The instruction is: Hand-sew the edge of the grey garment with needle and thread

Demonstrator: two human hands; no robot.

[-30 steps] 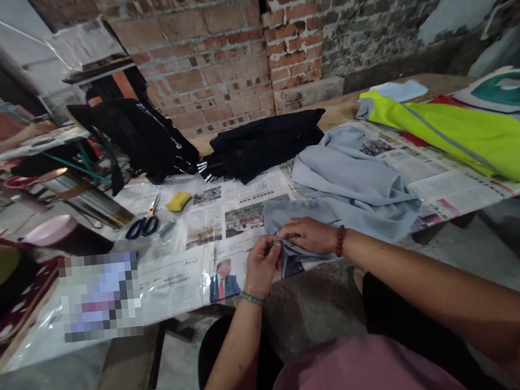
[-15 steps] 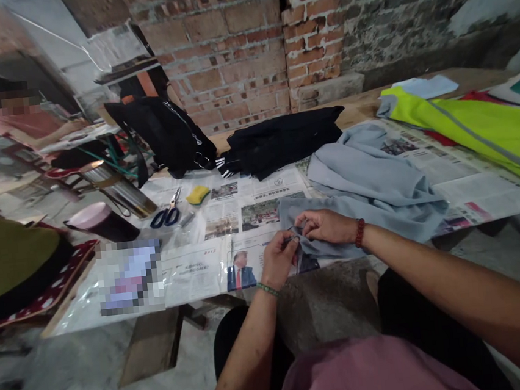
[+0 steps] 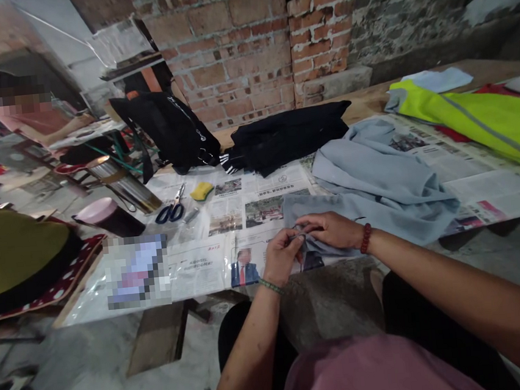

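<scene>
A light grey garment [image 3: 372, 172] lies crumpled across the front of the newspaper-covered table [image 3: 197, 262]. At its near left edge my left hand [image 3: 284, 257] pinches the cloth between thumb and fingers. My right hand [image 3: 330, 230] is closed on the same edge, its fingertips meeting those of the left. A dark thin strand shows by the fingertips; what it is I cannot make out. Any small object between the fingers is hidden.
Left of my hands are scissors [image 3: 172, 208], a yellow sponge [image 3: 201, 191], a lidded cup [image 3: 110, 218], a metal flask [image 3: 125, 186] and a blurred phone [image 3: 141, 268]. Behind are a black bag [image 3: 171, 130], dark clothing [image 3: 289, 137] and a yellow vest [image 3: 487, 124]. Another person [image 3: 27, 119] sits far left.
The view has shifted slightly, so things sit a little further right. My right hand's fingers have lowered and flattened over the cloth edge; the left hand keeps its pinch.
</scene>
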